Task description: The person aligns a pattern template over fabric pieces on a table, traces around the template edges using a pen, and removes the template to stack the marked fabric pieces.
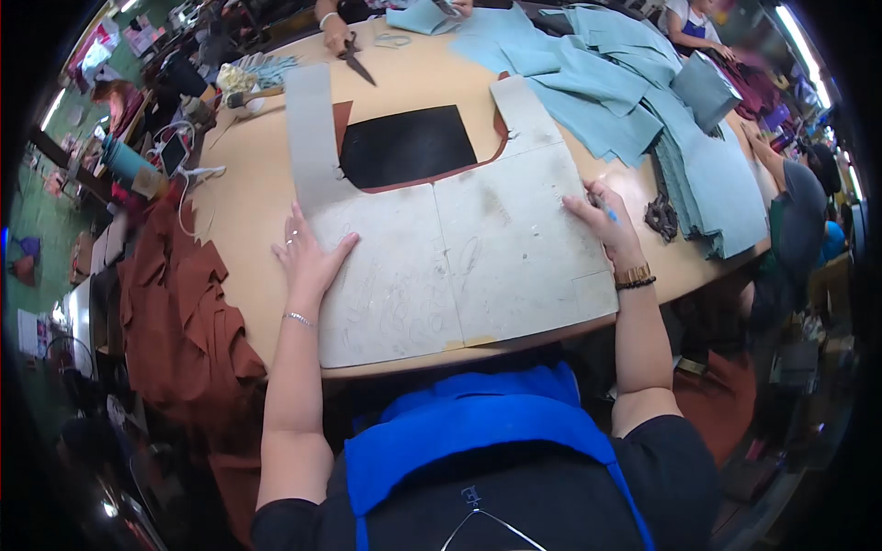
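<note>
A large pale grey pattern board (pixel 395 266) with a U-shaped cut-out lies flat at the front of the table. Reddish-brown material (pixel 343 121) shows along the cut-out's edge, and a black sheet (pixel 409 145) lies inside it. My left hand (pixel 310 255) rests with spread fingers on the board's left edge. At the right edge, my right hand (pixel 606 219) has its fingers wrapped round a pen-like tool (pixel 595 196), most of it hidden, and touches the board.
Light blue pieces (pixel 698 165) are heaped on the table's right side, near a dark tangled object (pixel 661 217). Brown material (pixel 175 312) hangs at the left. Across the table, a co-worker's hand (pixel 338 35) holds scissors (pixel 356 62). A cable (pixel 188 197) lies at left.
</note>
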Available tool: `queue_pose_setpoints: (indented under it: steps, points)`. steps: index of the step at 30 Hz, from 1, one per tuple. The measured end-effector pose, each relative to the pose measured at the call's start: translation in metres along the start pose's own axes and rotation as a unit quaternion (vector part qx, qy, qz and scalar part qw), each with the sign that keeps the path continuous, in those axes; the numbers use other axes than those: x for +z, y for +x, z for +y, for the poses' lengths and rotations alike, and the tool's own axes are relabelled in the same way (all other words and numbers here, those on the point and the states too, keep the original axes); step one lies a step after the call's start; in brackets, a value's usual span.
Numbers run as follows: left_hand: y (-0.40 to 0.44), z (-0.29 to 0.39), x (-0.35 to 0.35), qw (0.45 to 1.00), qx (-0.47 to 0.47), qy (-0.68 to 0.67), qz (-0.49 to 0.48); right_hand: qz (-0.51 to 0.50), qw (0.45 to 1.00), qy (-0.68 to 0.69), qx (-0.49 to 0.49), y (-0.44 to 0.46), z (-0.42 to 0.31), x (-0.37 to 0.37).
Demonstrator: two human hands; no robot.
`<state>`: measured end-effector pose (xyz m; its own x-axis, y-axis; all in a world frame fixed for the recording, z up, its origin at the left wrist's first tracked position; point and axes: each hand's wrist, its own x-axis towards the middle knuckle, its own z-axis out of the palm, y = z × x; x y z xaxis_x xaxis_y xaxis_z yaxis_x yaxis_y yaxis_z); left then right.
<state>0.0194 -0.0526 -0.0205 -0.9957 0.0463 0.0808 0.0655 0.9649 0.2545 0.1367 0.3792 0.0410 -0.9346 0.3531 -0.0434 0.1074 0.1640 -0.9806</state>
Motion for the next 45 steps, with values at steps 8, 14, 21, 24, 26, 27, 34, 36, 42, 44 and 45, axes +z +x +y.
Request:
queue_pose_setpoints:
  steps: [8,14,21,24,26,27,34,36,42,44,45]
  points:
    - [0.013,-0.018,0.020,0.998,-0.062,-0.017,0.027,0.219,0.946,-0.208,-0.119,-0.042,-0.030,-0.051]
    - [0.000,-0.008,0.006,0.996,-0.043,-0.041,0.063,0.415,0.903,-0.029,-0.110,-0.043,0.011,-0.189]
    - [-0.023,-0.057,-0.009,0.855,-0.079,-0.444,0.258,0.341,0.805,-0.209,-0.439,0.013,0.053,-0.157]
    - [-0.070,-0.120,-0.072,0.802,-0.094,-0.436,0.398,0.134,0.962,0.062,-0.231,0.025,0.065,-0.062]
    - [-0.125,-0.177,-0.121,0.797,-0.227,-0.343,0.442,0.081,0.936,-0.237,-0.248,0.010,0.061,-0.005]
    - [-0.150,-0.263,-0.109,0.767,-0.173,-0.401,0.470,0.035,0.896,-0.351,-0.271,0.007,0.060,0.011]
    - [-0.413,-0.385,-0.150,0.631,-0.384,-0.297,0.605,-0.036,0.911,-0.331,-0.244,0.004,0.070,0.050]
    - [-0.474,-0.397,-0.140,0.639,-0.420,-0.287,0.577,-0.035,0.921,-0.304,-0.240,0.006,0.076,0.048]
    - [-0.543,-0.398,-0.101,0.547,-0.757,0.202,0.295,-0.027,0.932,-0.286,-0.219,0.005,0.078,0.048]
    - [-0.507,-0.411,-0.101,0.689,-0.645,0.178,0.279,-0.025,0.929,-0.290,-0.227,0.006,0.079,0.050]
    - [-0.485,-0.420,-0.099,0.751,-0.580,0.163,0.268,-0.022,0.925,-0.298,-0.233,0.006,0.078,0.051]
